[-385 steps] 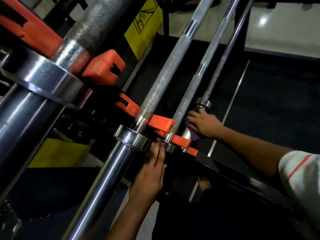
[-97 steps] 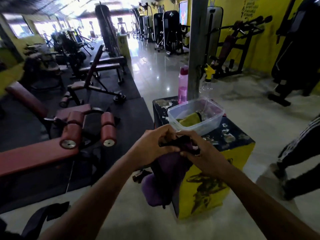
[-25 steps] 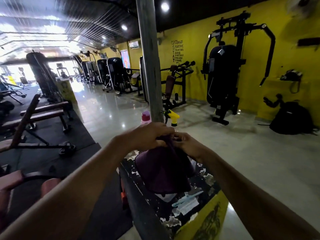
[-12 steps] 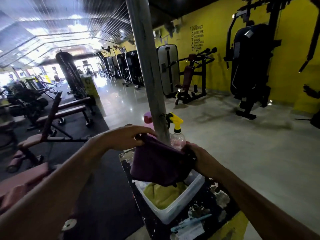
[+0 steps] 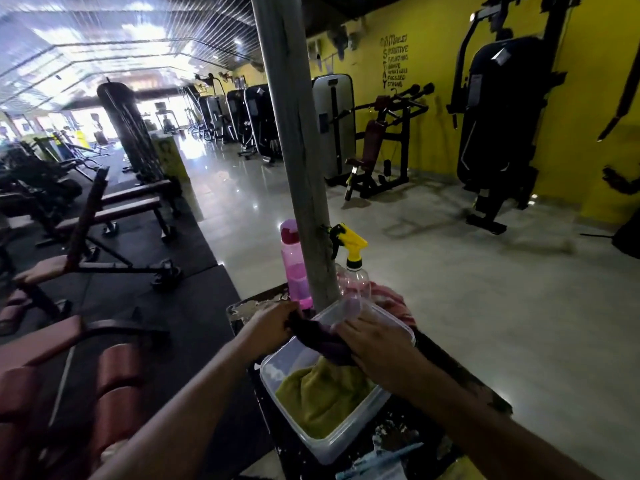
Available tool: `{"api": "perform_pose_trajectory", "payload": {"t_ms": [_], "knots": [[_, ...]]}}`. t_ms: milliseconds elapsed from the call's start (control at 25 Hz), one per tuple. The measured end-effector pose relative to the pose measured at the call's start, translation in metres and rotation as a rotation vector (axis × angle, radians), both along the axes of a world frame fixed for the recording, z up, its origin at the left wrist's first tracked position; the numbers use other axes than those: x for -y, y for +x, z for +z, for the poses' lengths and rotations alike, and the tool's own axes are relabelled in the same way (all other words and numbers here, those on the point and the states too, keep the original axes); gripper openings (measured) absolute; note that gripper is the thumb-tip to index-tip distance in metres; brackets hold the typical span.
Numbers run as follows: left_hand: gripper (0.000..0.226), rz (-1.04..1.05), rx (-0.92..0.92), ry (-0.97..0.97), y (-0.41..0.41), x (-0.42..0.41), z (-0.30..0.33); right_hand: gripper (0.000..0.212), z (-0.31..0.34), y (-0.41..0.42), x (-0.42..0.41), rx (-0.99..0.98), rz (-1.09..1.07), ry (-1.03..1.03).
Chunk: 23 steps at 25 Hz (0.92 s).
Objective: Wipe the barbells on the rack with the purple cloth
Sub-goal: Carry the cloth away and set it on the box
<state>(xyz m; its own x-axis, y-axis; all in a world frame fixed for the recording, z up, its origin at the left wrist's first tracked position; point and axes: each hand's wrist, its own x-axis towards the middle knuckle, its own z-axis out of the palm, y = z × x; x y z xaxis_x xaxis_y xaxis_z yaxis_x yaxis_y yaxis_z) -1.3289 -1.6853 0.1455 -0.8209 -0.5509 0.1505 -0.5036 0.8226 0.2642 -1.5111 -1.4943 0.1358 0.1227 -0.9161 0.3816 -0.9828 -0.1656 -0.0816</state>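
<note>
Both my hands pinch the purple cloth (image 5: 320, 337) over a clear tub (image 5: 332, 441): left hand (image 5: 273, 329) at one end, right hand (image 5: 372, 344) apparently closed on the other.

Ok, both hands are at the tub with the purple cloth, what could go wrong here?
1. The left hand and right hand hold the purple cloth over the tub, whose near corner sits close to the stand's edge; pushing down might tip it.
2. The spray bottle and pink bottle stand just behind; a careless reach could knock them over.
3. The cloth may land on the green cloth and mix.
</note>
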Motion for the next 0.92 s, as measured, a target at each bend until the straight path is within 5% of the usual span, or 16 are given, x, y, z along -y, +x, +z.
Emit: {"api": "perform_pose_trajectory", "payload": {"t_ms": [120,240,520,680,760,920], "knots": [[0.011,-0.118,0.262,-0.059,0.009,0.003,-0.016,0.035,-0.022,0.019,-0.004,0.171,0.050,0.312],[0.020,-0.240,0.480,-0.338,0.015,-0.004,-0.027,0.016,-0.039,0.034,0.002,0.255,0.036,0.501],[0.021,-0.368,0.857,-0.704,0.005,-0.014,-0.023,0.026,-0.043,0.061,0.019,0.306,-0.016,0.718],[0.040,-0.488,0.565,-0.360,-0.015,-0.009,-0.051,0.028,-0.050,0.044,0.035,0.292,-0.079,0.699],[0.072,-0.464,0.684,-0.109,-0.018,-0.011,-0.063,0.047,-0.049,0.046,0.041,0.122,-0.124,0.661],[0.103,-0.348,0.849,-0.005,-0.026,-0.026,-0.072,0.065,-0.067,0.063,0.051,-0.286,-0.161,0.713]]}}
